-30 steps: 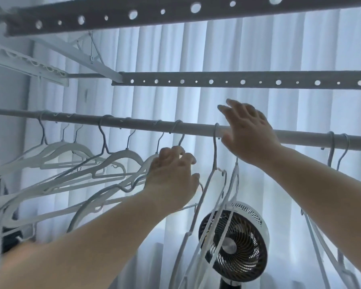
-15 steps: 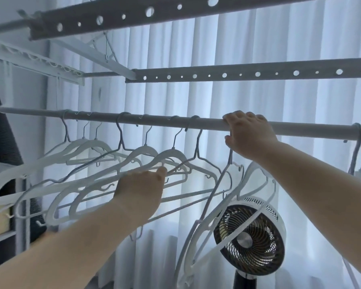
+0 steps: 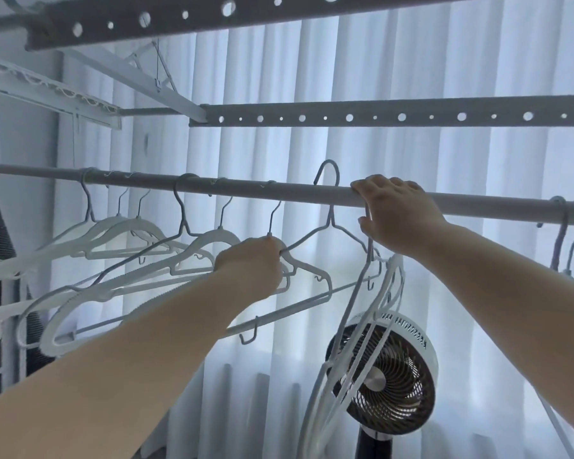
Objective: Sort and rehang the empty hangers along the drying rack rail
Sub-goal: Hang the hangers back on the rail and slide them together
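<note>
A grey round rail (image 3: 295, 190) crosses the view. Several white hangers (image 3: 123, 226) hang along its left part. My left hand (image 3: 251, 265) is just below the rail and grips the left shoulder of a thin grey wire hanger (image 3: 328, 223). That hanger's hook stands above the rail, off it. The neck of a white hanger (image 3: 307, 270) rises right at my left knuckles. My right hand (image 3: 395, 213) grips the rail, fingers over the top and thumb beneath. A bunch of tilted white hangers (image 3: 365, 303) dangles under that hand; their hooks are hidden by it.
Two perforated grey bars (image 3: 378, 115) run above the rail. A round fan (image 3: 383, 380) stands low behind the dangling hangers. Two more hangers (image 3: 560, 236) hook on at the far right. White curtains (image 3: 444, 61) fill the background. Shelving (image 3: 0, 326) sits at the left edge.
My left hand moved up and right to the hangers' necks, and the grey wire hanger's hook has risen off the rail. My right hand has settled onto the rail and stays there.
</note>
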`<state>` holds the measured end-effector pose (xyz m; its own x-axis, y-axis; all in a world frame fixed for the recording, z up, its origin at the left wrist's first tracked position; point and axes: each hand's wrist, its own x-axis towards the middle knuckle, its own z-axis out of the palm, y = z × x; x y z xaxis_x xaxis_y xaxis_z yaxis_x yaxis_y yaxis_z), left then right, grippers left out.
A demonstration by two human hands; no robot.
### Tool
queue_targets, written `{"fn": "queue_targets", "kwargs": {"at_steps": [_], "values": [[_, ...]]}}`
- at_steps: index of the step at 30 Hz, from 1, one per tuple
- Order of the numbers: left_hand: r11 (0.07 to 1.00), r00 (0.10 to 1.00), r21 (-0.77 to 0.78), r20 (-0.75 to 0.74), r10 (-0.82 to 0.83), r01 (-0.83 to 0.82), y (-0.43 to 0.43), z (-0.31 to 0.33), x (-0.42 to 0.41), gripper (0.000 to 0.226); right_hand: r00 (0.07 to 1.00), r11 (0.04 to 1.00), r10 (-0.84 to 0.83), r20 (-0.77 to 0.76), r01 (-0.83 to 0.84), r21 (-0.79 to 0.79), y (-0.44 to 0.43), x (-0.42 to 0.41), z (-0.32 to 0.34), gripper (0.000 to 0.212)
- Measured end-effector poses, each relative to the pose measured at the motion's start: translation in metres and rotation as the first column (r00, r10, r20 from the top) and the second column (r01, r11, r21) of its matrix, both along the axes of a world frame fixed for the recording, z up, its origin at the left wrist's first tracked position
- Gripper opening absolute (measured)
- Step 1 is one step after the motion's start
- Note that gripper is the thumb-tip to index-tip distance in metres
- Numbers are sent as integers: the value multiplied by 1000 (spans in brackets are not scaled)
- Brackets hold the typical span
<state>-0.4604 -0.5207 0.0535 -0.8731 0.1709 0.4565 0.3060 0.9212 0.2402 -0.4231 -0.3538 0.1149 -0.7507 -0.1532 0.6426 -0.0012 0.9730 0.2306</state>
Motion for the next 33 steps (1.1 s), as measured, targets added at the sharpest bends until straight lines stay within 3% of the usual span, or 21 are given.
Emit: {"fn": "queue_targets", "kwargs": {"at_steps": [10, 18, 20, 24, 29, 33], "values": [[995, 988, -96, 150, 20, -6, -12, -33, 10, 29, 998, 999, -40, 58, 39, 6, -4, 4, -2, 56], [999, 975, 36, 218, -42, 35, -94, -51, 63, 29, 995, 994, 94, -43, -91, 65, -68, 26, -26, 51], [996, 969, 85, 239, -55, 35, -116, -57, 74, 29, 993, 993, 119, 21, -119, -13, -86, 30, -34, 53], [992, 964, 110, 251, -82, 56, -157, -65, 96, 29, 901, 931, 262, 346, -141, -337, -118, 39, -46, 52], [992, 931, 93, 346, -115, 88, -203, -72, 117, 18, 811, 838, 416, 411, -167, -519, -140, 54, -45, 20], [983, 917, 134, 363, -165, 124, -223, -80, 132, 19, 727, 714, 545, 418, -140, -686, -148, 78, -46, 20]]}}
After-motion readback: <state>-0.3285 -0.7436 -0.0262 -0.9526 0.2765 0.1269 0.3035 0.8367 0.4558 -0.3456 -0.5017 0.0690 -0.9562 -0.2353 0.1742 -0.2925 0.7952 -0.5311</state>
